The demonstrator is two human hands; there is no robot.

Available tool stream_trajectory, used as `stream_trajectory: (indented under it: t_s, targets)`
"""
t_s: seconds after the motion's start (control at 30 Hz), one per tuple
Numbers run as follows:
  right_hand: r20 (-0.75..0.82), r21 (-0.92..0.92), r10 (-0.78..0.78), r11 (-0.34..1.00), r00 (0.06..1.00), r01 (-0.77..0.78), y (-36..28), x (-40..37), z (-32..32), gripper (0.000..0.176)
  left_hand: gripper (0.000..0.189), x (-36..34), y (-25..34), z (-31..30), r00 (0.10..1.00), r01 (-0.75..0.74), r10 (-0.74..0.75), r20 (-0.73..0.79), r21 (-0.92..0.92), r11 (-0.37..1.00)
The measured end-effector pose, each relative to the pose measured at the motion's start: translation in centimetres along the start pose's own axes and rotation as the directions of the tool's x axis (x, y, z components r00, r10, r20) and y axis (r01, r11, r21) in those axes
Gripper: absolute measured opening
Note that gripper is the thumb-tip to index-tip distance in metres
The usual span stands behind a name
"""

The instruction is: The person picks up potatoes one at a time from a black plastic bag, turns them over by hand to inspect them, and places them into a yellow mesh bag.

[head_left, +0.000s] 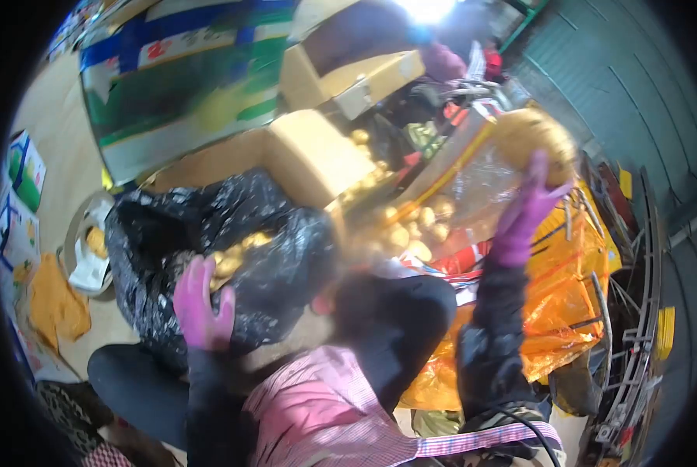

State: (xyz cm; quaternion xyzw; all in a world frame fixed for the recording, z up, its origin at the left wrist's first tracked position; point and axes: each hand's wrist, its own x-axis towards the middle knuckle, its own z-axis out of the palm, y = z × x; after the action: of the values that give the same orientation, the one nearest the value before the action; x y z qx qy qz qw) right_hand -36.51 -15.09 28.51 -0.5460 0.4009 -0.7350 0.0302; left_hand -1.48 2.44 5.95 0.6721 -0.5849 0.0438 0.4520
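Observation:
My left hand (202,305), in a pink-purple glove, rests at the near side of a black plastic bag (150,233) with its fingers and thumb apart. The bag lines a cardboard box (306,156), and several potatoes (239,253) lie inside it. On the right, my right hand (529,206), gloved alike, is raised and grips a large yellow-brown potato (537,140), slightly blurred by motion. Below and left of that hand, a pile of potatoes (415,233) sits in an open sack (477,198) with clear plastic.
An orange mesh sack (566,296) lies at my right beside metal racking (637,335). A green and white carton (185,86) stands beyond the bag. To the left are a round container (88,253) with a potato in it and an orange bag (56,303). Another open cardboard box (372,78) is farther back.

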Motion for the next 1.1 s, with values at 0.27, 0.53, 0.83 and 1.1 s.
stream_trajectory:
  t_s: [0.27,0.53,0.83,1.1]
  targets:
    - [0.421,-0.008,-0.408,0.891,0.810,0.453,4.2,-0.6,9.0,0.044,0.047,-0.6,-2.7,2.2,0.934,0.163,-0.206,0.291,0.165,0.973]
    - [0.566,0.196,-0.241,0.968,-0.788,-0.155,15.7,-35.3,30.1,0.035,0.043,-1.2,-2.8,3.2,0.928,0.224,-0.232,0.290,0.060,0.973]
    - [0.822,-0.161,-0.114,0.893,0.558,0.420,24.1,-18.5,36.5,0.064,0.042,-1.2,-3.7,3.0,0.903,0.278,-0.274,0.331,0.037,0.960]
    - [0.798,-0.112,0.019,0.987,-0.603,-0.117,13.3,-27.4,32.1,0.049,0.040,-1.0,-3.0,2.8,0.917,0.259,-0.256,0.304,0.032,0.965]
